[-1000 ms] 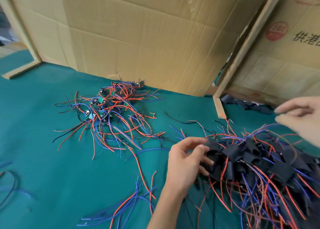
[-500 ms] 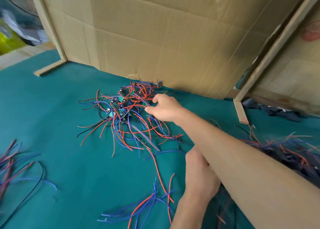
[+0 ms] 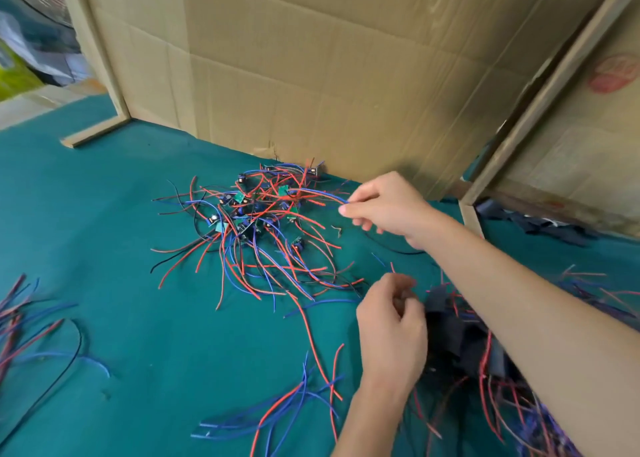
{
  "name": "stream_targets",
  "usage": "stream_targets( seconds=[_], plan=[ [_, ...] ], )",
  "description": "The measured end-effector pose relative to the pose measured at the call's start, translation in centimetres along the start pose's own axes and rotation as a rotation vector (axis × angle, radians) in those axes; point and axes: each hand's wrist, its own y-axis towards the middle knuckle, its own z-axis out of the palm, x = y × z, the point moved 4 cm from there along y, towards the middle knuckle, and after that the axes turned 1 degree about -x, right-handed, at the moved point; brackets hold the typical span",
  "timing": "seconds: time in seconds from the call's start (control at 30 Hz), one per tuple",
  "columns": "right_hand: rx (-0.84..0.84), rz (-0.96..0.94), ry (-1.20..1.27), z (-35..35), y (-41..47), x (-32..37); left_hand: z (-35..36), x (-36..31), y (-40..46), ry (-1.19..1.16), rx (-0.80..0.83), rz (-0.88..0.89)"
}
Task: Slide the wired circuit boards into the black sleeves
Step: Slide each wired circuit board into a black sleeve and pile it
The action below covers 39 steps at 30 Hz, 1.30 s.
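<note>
Fetch step: right hand (image 3: 388, 210) pinches a blue wire end (image 3: 325, 195) from the tangled pile of red-and-blue wired green circuit boards (image 3: 258, 221) on the green bench (image 3: 104, 318). Left hand (image 3: 393, 335), fingers curled, grip contents unclear, beside black fabric sleeves (image 3: 450, 325). Next: draw one board free, untangled.

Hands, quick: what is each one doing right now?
Right hand: pinching the ends of wires from the tangled pile.
Left hand: fingers curled beside the black sleeves; whether it holds anything cannot be told.
</note>
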Motion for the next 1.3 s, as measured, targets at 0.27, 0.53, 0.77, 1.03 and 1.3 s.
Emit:
stream_targets(
  seconds=[0.27,0.53,0.77,1.03,1.3],
  plan=[
    [-0.185,0.017,0.165,-7.1,-6.0,-3.2,-0.2,-0.1,0.3,-0.280,-0.070,-0.173],
    [-0.088,-0.294,-0.599,-6.1,-15.3,-3.7,0.2,-0.3,0.3,-0.476,-0.018,-0.274],
    [0.007,-0.553,-0.899,-4.2,-19.0,-3.5,-0.1,-0.1,0.9,-0.574,-0.052,-0.315],
    [0.474,-0.153,-0.391,-7.8,-15.3,-4.2,0.3,-0.3,0.6,-0.461,0.028,-0.234],
    [-0.084,0.303,-0.382,-16.5,0.2,-13.7,0.5,-0.5,-0.2,-0.043,0.030,-0.049]
  ],
)
